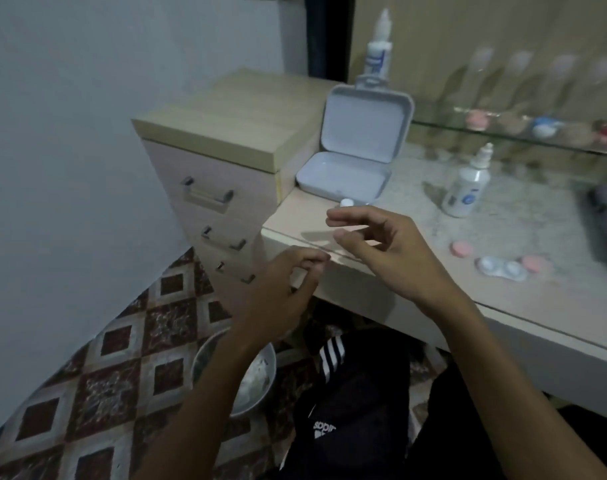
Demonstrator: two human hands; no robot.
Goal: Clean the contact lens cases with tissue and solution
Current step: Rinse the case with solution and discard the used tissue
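A white hinged plastic box (350, 168) is stood open at the back left of the dressing table (416, 289), its lid upright and its tray seen bare inside. On the floor below, a metal bowl (260, 396) is seen holding crumpled white tissue (257, 379). A white solution bottle (466, 188) with a blue label is stood upright on the table to the right of the box; a second bottle (378, 53) is seen behind the lid.

The white contact lens case (501, 268) is laid open near the table's front edge, both wells uncovered, with one pink cap (536, 265) touching its right end and another pink cap (460, 248) lying apart to its left. A small white cap (346, 203) is set just in front of the box.

The left hand (281, 292) is held below the table edge and the right hand (381, 247) above it, both with fingers loosely curled and nothing gripped.

The tabletop is pale with a mottled stone pattern under glass. A wooden drawer unit (219, 161) adjoins it on the left, and the floor is patterned in brown diamonds.
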